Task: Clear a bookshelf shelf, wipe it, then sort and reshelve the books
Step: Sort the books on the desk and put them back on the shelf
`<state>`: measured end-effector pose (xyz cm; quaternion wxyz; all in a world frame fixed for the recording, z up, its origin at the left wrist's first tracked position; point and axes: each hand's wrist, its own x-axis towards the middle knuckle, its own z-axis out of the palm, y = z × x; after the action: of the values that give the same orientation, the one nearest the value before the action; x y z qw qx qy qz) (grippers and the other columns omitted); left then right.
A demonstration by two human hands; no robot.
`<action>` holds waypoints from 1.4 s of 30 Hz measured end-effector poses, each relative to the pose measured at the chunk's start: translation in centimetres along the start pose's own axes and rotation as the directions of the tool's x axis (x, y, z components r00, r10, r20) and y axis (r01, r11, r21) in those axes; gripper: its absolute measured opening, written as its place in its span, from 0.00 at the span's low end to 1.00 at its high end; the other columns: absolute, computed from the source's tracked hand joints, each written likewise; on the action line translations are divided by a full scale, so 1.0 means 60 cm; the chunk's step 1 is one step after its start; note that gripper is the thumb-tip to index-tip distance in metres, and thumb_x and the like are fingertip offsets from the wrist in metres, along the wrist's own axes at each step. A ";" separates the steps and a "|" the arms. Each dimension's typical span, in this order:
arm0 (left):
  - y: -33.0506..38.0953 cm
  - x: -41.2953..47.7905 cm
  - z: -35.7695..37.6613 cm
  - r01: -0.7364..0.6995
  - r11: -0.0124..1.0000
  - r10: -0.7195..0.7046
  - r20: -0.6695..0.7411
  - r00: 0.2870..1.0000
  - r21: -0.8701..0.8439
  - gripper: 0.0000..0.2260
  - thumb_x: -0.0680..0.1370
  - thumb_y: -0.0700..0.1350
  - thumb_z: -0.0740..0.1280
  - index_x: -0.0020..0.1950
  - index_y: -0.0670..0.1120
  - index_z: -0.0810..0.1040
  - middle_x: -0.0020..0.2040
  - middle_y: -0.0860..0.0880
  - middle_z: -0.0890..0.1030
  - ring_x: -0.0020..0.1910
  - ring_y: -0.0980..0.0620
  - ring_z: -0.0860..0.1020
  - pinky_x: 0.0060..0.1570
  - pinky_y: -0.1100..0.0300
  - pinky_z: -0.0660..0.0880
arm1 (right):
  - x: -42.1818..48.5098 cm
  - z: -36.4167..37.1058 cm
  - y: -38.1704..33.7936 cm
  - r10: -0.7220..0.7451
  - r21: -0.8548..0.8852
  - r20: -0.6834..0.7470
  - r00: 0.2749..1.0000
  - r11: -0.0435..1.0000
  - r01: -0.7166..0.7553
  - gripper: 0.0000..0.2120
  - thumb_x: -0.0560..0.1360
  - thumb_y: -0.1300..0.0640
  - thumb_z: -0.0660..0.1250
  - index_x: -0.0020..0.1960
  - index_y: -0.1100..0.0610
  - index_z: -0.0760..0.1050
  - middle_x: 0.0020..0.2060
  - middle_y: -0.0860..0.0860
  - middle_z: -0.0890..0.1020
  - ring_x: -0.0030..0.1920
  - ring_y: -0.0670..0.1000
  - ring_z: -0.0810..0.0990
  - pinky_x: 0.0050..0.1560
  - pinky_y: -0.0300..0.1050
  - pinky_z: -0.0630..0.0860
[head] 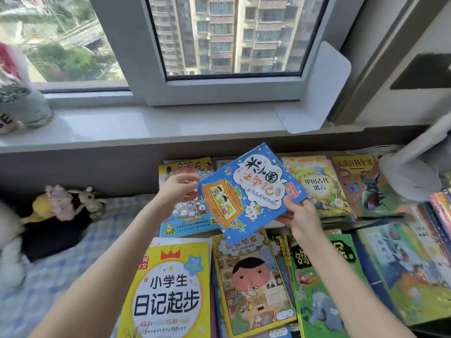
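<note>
I hold the thin blue cartoon-covered paperback [251, 191] at mid-frame, tilted, above the colourful books laid flat [253, 284]. My right hand [302, 220] pinches its lower-right edge; my left hand [181, 189] pinches its left corner. Both fingers sit at opposite ends, so either could carry it, I judge.

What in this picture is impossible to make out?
- Head view: the comic book beneath is half covered by the blue book that the left hand and right hand hold.
- Head view: the white plush toy at the left edge is blurred and cut off.
- Head view: the upright books at the right edge are cut off, spines too small to read.
</note>
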<state>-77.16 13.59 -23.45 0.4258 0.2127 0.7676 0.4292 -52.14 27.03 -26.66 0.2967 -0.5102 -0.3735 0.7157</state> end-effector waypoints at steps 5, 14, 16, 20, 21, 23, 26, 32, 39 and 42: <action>-0.005 0.004 0.066 -0.041 0.999 0.043 0.138 0.989 -0.015 0.13 0.79 0.39 0.65 0.64 0.45 0.73 0.54 0.44 0.80 0.50 0.48 0.80 0.46 0.59 0.77 | -0.033 -0.060 -0.019 -0.070 0.065 -0.178 0.982 0.994 0.083 0.05 0.80 0.65 0.62 0.49 0.56 0.72 0.45 0.55 0.81 0.39 0.53 0.81 0.30 0.44 0.79; 0.099 -0.004 0.330 -0.019 0.977 0.117 0.465 0.877 -0.210 0.09 0.80 0.47 0.64 0.55 0.42 0.74 0.43 0.46 0.82 0.37 0.51 0.81 0.32 0.61 0.79 | -0.065 -0.227 -0.103 -0.104 0.275 -0.460 0.882 0.928 0.252 0.05 0.78 0.66 0.63 0.48 0.58 0.73 0.33 0.51 0.84 0.30 0.50 0.83 0.27 0.42 0.78; 0.115 -0.011 0.380 0.035 0.953 0.118 0.476 0.871 -0.301 0.07 0.80 0.43 0.64 0.55 0.41 0.74 0.39 0.48 0.82 0.30 0.55 0.80 0.26 0.63 0.77 | -0.060 -0.252 -0.112 -0.101 0.270 -0.469 0.877 0.929 0.251 0.04 0.78 0.65 0.63 0.50 0.57 0.74 0.36 0.51 0.84 0.32 0.51 0.82 0.28 0.42 0.77; 0.144 -0.011 0.459 0.036 0.926 0.150 0.451 0.880 -0.377 0.04 0.80 0.37 0.63 0.54 0.43 0.73 0.39 0.46 0.79 0.33 0.51 0.79 0.22 0.66 0.73 | -0.031 -0.307 -0.132 -0.018 0.245 -0.568 0.823 0.951 0.190 0.01 0.78 0.61 0.66 0.49 0.58 0.76 0.40 0.54 0.82 0.36 0.53 0.80 0.30 0.44 0.76; 0.150 -0.010 0.475 0.029 0.926 0.156 0.450 0.879 -0.377 0.04 0.80 0.37 0.63 0.53 0.43 0.73 0.39 0.45 0.79 0.35 0.50 0.78 0.22 0.66 0.73 | -0.019 -0.319 -0.134 0.010 0.251 -0.601 0.799 0.952 0.176 0.01 0.77 0.61 0.67 0.47 0.58 0.77 0.40 0.55 0.83 0.36 0.54 0.81 0.32 0.45 0.78; 0.157 0.002 0.503 0.002 0.931 0.168 0.435 0.884 -0.364 0.04 0.80 0.37 0.63 0.53 0.44 0.74 0.41 0.46 0.80 0.37 0.50 0.79 0.25 0.64 0.75 | 0.009 -0.344 -0.140 0.037 0.215 -0.683 0.729 0.965 0.152 0.03 0.73 0.60 0.71 0.43 0.60 0.78 0.39 0.58 0.83 0.38 0.57 0.82 0.38 0.55 0.82; 0.167 0.033 0.536 -0.009 0.939 0.150 0.386 0.910 -0.344 0.05 0.80 0.37 0.63 0.50 0.48 0.74 0.41 0.47 0.82 0.36 0.52 0.81 0.32 0.59 0.77 | 0.039 -0.375 -0.161 0.045 0.136 -0.798 0.600 0.985 0.107 0.06 0.74 0.61 0.66 0.39 0.60 0.75 0.33 0.57 0.81 0.33 0.56 0.80 0.39 0.57 0.81; 0.188 0.125 0.601 0.057 0.941 0.068 0.351 0.934 -0.334 0.03 0.81 0.38 0.62 0.52 0.46 0.73 0.47 0.43 0.82 0.41 0.47 0.82 0.38 0.54 0.79 | 0.082 -0.412 -0.201 0.071 0.199 -0.821 0.567 0.966 0.168 0.04 0.79 0.65 0.59 0.47 0.63 0.72 0.35 0.57 0.78 0.32 0.53 0.78 0.39 0.48 0.78; 0.225 0.203 0.730 0.024 0.963 0.097 0.426 0.899 -0.270 0.04 0.81 0.39 0.61 0.55 0.42 0.72 0.43 0.45 0.81 0.37 0.49 0.81 0.34 0.58 0.79 | 0.102 -0.437 -0.212 -0.044 0.149 -0.834 0.550 0.942 0.301 0.06 0.79 0.67 0.60 0.48 0.62 0.75 0.37 0.58 0.80 0.35 0.54 0.80 0.34 0.42 0.77; 0.237 0.229 0.776 0.056 0.970 0.060 0.450 0.891 -0.239 0.03 0.81 0.36 0.60 0.54 0.42 0.70 0.43 0.45 0.80 0.40 0.46 0.80 0.39 0.52 0.79 | 0.098 -0.429 -0.221 -0.114 0.069 -0.830 0.546 0.950 0.303 0.10 0.79 0.68 0.59 0.43 0.59 0.75 0.38 0.57 0.81 0.38 0.55 0.80 0.38 0.44 0.78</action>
<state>-46.28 53.02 -30.49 0.6156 0.2536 0.5878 0.4596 -28.87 44.97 -23.74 0.5692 -0.7007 -0.1767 0.3922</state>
